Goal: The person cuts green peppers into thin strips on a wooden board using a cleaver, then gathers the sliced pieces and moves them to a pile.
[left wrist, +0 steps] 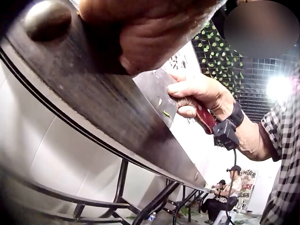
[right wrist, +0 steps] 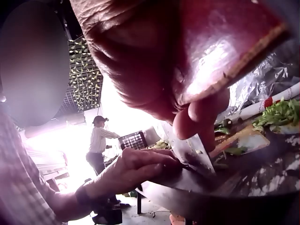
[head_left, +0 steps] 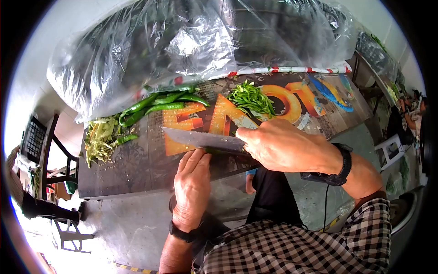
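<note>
My right hand (head_left: pixel 283 146) grips a cleaver by its red wooden handle (left wrist: pixel 205 118). The broad blade (head_left: pixel 200 138) points left across the front of the table, with green bits stuck to it in the left wrist view. Right beside the blade, my left hand (head_left: pixel 192 187) bends its fingertips down at the table's near edge and holds a green chili pepper (head_left: pixel 211 150), mostly hidden under fingers and blade. Beyond the blade lies a heap of green pepper strips (head_left: pixel 251 99). Whole green chili peppers (head_left: pixel 159 106) are piled to the left.
Pale green scraps (head_left: pixel 101 137) lie on the left end of the patterned table (head_left: pixel 132 176). Clear plastic sheeting (head_left: pixel 196 41) covers a bulky mass along the back. A person stands near a black crate (right wrist: pixel 133 140), and a stool (head_left: pixel 70 235) is at lower left.
</note>
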{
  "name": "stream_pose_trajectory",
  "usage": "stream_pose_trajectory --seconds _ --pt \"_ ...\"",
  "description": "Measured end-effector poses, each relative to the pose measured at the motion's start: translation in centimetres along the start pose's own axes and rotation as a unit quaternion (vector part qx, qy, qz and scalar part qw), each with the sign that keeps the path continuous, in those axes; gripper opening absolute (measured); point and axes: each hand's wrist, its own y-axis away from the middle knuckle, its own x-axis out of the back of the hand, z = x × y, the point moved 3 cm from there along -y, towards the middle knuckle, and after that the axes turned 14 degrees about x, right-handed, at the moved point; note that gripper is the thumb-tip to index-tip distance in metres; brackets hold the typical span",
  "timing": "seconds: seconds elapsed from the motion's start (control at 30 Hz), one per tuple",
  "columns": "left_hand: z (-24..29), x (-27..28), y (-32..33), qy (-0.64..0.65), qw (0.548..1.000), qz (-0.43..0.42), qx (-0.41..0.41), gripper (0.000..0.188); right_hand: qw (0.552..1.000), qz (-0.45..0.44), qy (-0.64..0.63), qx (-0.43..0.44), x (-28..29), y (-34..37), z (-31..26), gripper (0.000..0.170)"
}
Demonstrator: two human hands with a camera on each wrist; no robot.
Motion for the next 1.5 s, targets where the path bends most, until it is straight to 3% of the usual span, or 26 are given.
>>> stream_pose_trajectory --seconds 0.57,0.67,0.97,1.07,1.23,1.5 --pt "-0.4 -0.1 0.0 0.017 1.000 0.001 0.006 0.027 0.999 -0.008 -0.048 -0.020 0.3 -0.4 0.3 0.014" --pt "-0.4 -0.1 0.1 0.014 1.000 0.004 0.007 0.027 0.998 -0.020 -0.033 -0.045 0.8 -0.3 -0.1 0.014" --pt "-0.3 -0.1 0.0 0.016 1.000 0.011 -0.003 0.026 0.999 -0.028 0.016 -0.018 -0.2 0.2 -0.4 0.011" --pt "-0.4 -0.2 -0.1 0.011 1.000 0.009 -0.013 0.029 0.999 -0.022 -0.038 -0.024 0.1 0.2 0.0 0.011" --pt "-0.4 0.0 -0.1 0.021 1.000 -0.002 0.020 0.026 0.998 -0.027 -0.041 -0.049 0.6 -0.2 0.1 0.013" --pt "-0.5 -0.1 0.0 0.014 1.000 0.003 0.002 0.029 0.996 -0.050 -0.058 -0.040 0.2 -0.5 -0.2 0.013"
